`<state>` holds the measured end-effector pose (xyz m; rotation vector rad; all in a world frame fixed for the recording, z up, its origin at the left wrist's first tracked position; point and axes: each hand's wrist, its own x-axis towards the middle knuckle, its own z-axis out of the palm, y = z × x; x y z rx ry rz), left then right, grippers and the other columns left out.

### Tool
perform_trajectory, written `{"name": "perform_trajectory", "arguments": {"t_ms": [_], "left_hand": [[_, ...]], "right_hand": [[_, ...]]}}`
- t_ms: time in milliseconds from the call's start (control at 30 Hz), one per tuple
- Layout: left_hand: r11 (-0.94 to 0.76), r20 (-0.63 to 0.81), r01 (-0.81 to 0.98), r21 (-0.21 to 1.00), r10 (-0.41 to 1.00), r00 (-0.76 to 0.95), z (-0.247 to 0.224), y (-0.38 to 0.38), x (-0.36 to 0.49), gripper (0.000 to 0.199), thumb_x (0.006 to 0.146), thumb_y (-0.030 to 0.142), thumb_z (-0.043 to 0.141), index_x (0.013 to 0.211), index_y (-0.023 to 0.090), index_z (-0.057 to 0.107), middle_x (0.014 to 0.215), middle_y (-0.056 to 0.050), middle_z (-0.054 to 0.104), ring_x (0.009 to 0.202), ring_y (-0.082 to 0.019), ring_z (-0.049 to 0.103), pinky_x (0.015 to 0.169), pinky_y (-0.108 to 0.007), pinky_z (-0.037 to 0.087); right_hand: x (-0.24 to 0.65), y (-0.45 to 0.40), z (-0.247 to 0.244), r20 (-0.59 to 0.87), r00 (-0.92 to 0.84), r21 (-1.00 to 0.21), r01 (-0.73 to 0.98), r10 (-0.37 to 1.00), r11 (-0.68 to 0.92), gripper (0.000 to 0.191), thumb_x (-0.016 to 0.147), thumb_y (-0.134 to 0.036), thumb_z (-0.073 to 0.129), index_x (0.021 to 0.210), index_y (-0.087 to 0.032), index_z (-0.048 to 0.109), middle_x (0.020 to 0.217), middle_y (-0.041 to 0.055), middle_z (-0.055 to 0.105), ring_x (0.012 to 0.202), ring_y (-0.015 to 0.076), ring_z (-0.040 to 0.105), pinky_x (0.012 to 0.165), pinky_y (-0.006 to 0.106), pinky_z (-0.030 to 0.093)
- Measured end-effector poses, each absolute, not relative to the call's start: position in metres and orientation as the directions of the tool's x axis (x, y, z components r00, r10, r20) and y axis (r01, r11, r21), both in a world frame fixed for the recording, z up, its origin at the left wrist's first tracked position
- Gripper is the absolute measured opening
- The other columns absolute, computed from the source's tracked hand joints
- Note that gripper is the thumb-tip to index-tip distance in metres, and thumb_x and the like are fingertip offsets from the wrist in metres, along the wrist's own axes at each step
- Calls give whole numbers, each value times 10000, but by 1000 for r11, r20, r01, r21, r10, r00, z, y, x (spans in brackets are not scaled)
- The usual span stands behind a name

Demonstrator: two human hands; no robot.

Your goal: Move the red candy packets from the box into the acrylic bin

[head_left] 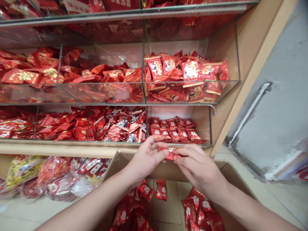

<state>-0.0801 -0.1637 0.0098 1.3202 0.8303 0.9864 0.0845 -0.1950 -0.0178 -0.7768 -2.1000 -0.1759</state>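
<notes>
A small red packet [170,154] with a white symbol is held between my left hand [149,157] and my right hand [198,165], thumbs and fingers closed on its two ends. Both hands are above the far side of an open cardboard box [168,171]. Inside the box, red packets [131,208] lie heaped on the left, more packets [201,210] on the right, and a single packet [161,190] between them. Just beyond my hands, similar red packets [174,133] sit in rows in the lower right shelf compartment.
Clear-walled shelf bins [192,84] hold larger red packets across the upper levels. Bagged goods [53,175] lie under the bottom shelf at left. The shelf's wooden side panel [252,69] and a grey wall [276,128] stand at right, above a tiled floor [281,205].
</notes>
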Motion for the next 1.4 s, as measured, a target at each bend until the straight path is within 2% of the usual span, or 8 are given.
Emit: {"name": "perform_trajectory", "arguments": {"t_ms": [133, 200, 300, 500, 733, 933, 1167, 1400], "left_hand": [[-241, 255, -85, 967, 883, 394, 3, -164, -80, 411, 713, 95, 564, 1079, 209, 418, 1008, -35, 497, 882, -107, 504, 754, -225, 423], [-289, 310, -116, 950, 846, 434, 1, -166, -79, 451, 727, 88, 547, 1120, 245, 391, 1055, -28, 475, 886, -100, 503, 751, -216, 425], [-278, 331, -186, 943, 847, 415, 1, -167, -78, 504, 712, 95, 574, 1143, 257, 367, 1056, -22, 469, 867, -94, 519, 765, -218, 431], [-137, 129, -12, 990, 894, 429, 5, -160, -80, 193, 720, 290, 593, 792, 113, 563, 691, -2, 550, 606, -76, 486, 564, -194, 426], [-98, 82, 6, 995, 865, 495, 10, -165, -82, 147, 664, 265, 647, 682, 123, 611, 646, 4, 592, 593, -85, 500, 603, -214, 407], [-78, 87, -38, 996, 895, 437, 8, -166, -79, 177, 669, 292, 648, 673, 118, 612, 626, 10, 578, 572, -74, 478, 589, -199, 392], [95, 30, -225, 970, 867, 497, -2, -169, -73, 253, 657, 256, 676, 842, 135, 554, 773, -8, 596, 720, -105, 543, 713, -246, 421], [33, 50, -142, 989, 839, 542, -2, -172, -73, 199, 702, 237, 632, 861, 125, 592, 831, -20, 613, 758, -106, 548, 771, -261, 415]], "right_hand": [[82, -200, -17, 736, -113, -506, 564, 668, 653, 191, 763, -185, 548, 953, -198, 563, 1033, 77, 549, 956, 190, 507, 799, 356, 445], [82, -199, -17, 565, 76, -761, 432, 822, 483, 272, 778, -281, 535, 1037, -202, 512, 965, 74, 558, 852, 174, 543, 686, 323, 489], [82, -196, -13, 290, 31, -948, 143, 956, 283, 248, 769, -364, 535, 927, -173, 525, 710, 14, 552, 607, 115, 518, 504, 244, 479], [77, -196, -14, 146, -95, -989, -44, 985, 143, 219, 712, -338, 619, 817, -167, 534, 677, -19, 568, 567, 72, 508, 513, 201, 457], [68, -203, -23, 62, -245, -995, -88, 967, 42, 229, 718, -367, 607, 740, -154, 524, 653, -38, 496, 575, 69, 467, 524, 209, 434], [67, -201, -23, 149, -168, -989, -44, 975, 143, 216, 718, -351, 612, 701, -147, 543, 622, -34, 518, 570, 76, 463, 568, 225, 395], [58, -204, -32, 111, -35, -941, -324, 993, 94, 189, 707, -342, 630, 790, -181, 576, 781, -7, 571, 694, 102, 492, 611, 231, 448], [68, -201, -26, 135, -77, -972, -205, 988, 117, 197, 748, -375, 571, 756, -179, 556, 727, -13, 518, 651, 95, 461, 527, 195, 414]]}}
